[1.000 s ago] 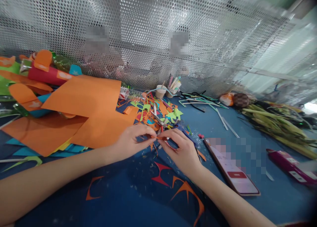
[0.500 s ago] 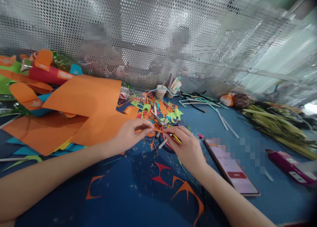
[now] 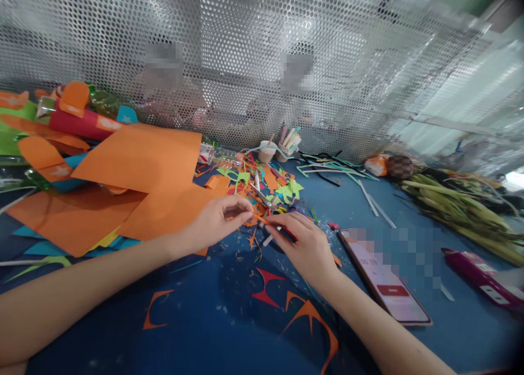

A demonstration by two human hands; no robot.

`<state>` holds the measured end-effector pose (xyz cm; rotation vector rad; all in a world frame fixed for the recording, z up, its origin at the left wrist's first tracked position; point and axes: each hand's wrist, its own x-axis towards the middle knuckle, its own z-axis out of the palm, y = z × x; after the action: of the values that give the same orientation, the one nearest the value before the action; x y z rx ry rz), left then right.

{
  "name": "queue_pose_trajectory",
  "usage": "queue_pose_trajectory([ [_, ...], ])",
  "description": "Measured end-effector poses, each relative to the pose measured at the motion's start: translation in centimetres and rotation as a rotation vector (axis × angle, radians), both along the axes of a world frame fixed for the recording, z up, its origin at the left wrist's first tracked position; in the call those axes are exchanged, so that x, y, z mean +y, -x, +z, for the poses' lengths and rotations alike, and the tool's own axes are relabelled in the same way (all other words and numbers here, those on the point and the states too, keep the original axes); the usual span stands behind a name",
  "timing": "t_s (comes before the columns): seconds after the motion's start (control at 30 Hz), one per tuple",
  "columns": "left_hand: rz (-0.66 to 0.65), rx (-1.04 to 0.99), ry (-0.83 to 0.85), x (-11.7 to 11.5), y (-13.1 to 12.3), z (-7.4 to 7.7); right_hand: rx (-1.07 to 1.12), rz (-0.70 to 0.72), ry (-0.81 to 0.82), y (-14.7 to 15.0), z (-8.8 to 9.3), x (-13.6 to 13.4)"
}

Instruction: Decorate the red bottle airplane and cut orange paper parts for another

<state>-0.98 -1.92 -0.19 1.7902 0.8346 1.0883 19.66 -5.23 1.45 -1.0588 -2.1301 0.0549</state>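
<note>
Between my two hands a thin orange paper strip (image 3: 259, 218) is stretched, low over the blue table. The fingertips of my left hand (image 3: 223, 218) pinch its left end. My right hand (image 3: 305, 241) pinches the right end between thumb and fingers. Scissors (image 3: 264, 197) lie just beyond the strip, blades pointing away to the left, their handles partly hidden by my right hand. Around them spreads a heap of cut paper scraps (image 3: 289, 189) in orange, green and other colours. Large orange paper sheets (image 3: 164, 162) lie left of my left hand.
A phone (image 3: 385, 279) lies right of my right wrist, near a purple power strip (image 3: 478, 277). Two cups (image 3: 267, 152) stand at the back, one holding glue sticks or pens. Paper-covered bottles (image 3: 77, 118) lie far left. Red and orange offcuts (image 3: 268, 287) are in front.
My right hand has shifted slightly left and down along the orange strip, its fingers closing in more. My left hand stays almost where it was.
</note>
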Motion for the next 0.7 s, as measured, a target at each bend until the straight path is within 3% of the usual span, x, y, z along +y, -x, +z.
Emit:
queue_pose_trajectory([
  [0.2,-0.015,0.044,0.007,0.8,0.2,0.2,0.004,-0.039,0.013,-0.1,-0.1,0.1],
  [0.33,0.153,0.111,-0.073,2.6,1.5,0.1,-0.086,-0.024,0.088,-0.3,-0.5,0.5],
  [0.47,0.353,0.343,-0.184,4.4,3.4,-0.4,-0.235,0.102,0.14,-0.3,-0.9,0.8],
  [0.6,0.449,0.637,-0.364,5.2,4.6,-1.1,-0.315,0.042,0.148,-0.5,-0.7,0.7],
  [0.7,0.448,0.732,-0.476,5.2,4.6,-1.5,-0.355,-0.023,0.141,-1.1,-0.2,0.5],
])
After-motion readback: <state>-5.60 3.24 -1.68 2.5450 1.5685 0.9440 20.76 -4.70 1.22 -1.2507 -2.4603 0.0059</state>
